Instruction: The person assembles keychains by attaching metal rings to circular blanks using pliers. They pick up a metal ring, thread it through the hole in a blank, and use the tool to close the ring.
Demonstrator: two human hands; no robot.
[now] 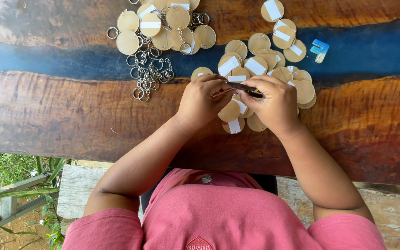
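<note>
Head-camera view, looking straight down: a pink shirt (218,217) fills the bottom of the frame, and two bare forearms reach up from it to a wooden table (47,115) with a blue band running across its top.

At the centre of the frame the left hand (202,101) is clenched around a round wooden disc (230,111), its fingers curled over the disc's upper edge. Just beside it, the right hand (274,103) grasps small pliers (244,86), whose dark handles poke out toward the left hand. The tips of the pliers meet the left fingers near the top of the disc; what they pinch there is too small to tell.

Under and around both hands lies a pile of discs (260,60), many bearing a white paper strip, spreading from the middle of the frame to the upper right.

Farther up, left of centre, a tangle of metal rings and chains (149,76) rests across the blue band. Above it, at the top edge, sits a second cluster of discs with rings attached (163,28).

At the upper right, apart from the discs, a small light-blue block (320,50) lies on the blue band.

At the lower left, beyond the table edge, green plants (5,171) show.
</note>
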